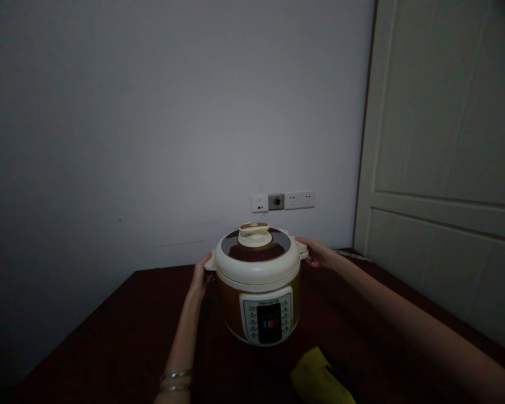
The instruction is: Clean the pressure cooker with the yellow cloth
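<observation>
Big round cream-and-gold electric pressure cooker (257, 286) sitting on a dark red wooden counter (109, 336). Left hand (200, 276) closed around the small side handle (209, 261) at 9 o'clock, right hand (315, 251) closed around the other handle (302, 248) at 3 o'clock. Soft yellow cloth (320, 377) near 6 o'clock, white wall sockets (292, 200) at 12 o'clock.

The bare left arm (180, 350) and right arm (404, 317) stretch forward and inward, the left hand (201, 276) upright with fingers curled, the right hand (315, 252) turned palm-down with fingers bent, two thin bangles (175, 380) circling the left forearm.
</observation>
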The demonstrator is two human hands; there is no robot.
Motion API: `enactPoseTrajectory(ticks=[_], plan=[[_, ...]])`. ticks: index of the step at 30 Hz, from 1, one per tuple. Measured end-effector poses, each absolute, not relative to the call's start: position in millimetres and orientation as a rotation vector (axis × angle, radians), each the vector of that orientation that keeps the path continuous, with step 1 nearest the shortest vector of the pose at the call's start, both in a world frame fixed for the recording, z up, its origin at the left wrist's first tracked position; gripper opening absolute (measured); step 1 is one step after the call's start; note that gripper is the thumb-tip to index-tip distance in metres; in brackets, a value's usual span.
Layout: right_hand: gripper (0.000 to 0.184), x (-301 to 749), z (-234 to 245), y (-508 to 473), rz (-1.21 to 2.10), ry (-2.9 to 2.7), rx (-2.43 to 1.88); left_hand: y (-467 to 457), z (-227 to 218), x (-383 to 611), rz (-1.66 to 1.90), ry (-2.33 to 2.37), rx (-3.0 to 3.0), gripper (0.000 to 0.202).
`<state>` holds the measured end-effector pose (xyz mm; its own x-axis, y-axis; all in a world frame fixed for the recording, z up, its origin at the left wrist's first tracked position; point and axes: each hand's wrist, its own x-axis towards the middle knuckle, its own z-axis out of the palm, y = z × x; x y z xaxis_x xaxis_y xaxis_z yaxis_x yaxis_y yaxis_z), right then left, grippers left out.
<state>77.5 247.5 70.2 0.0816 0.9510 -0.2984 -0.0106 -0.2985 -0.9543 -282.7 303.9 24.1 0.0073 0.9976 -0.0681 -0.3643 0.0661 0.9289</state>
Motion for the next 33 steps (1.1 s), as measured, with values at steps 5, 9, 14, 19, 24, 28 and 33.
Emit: enactPoseTrajectory(ticks=[5,9,14,19,24,28,33], plan=[[0.032,71.8,68.5,244.1,1.317,-0.863,-1.436,302.6,28.8,-280.4,1.374,1.049,0.892,0.028],[0.034,70.8,61.7,243.1,1.290,-0.839,-1.420,301.3,37.4,-288.1,1.469,1.336,1.179,0.024],[0.047,79.4,56.6,240.3,1.308,-0.856,-1.378,273.3,70.2,-291.7,1.858,1.820,1.651,0.029],[0.055,116.0,33.6,235.3,1.276,-0.811,-1.358,248.6,136.2,-252.1,1.709,1.570,2.245,0.018],[0.038,166.8,-57.3,211.1,0.738,-0.993,-1.640,268.0,181.5,-192.5,1.245,1.342,2.626,0.027],[0.032,194.5,-125.1,180.5,0.277,-1.337,-1.742,287.0,178.1,-157.1,0.904,1.355,2.736,0.040],[0.030,192.3,-143.9,162.6,-0.002,-1.595,-1.725,294.8,159.9,-144.1,0.844,1.470,2.639,0.043]])
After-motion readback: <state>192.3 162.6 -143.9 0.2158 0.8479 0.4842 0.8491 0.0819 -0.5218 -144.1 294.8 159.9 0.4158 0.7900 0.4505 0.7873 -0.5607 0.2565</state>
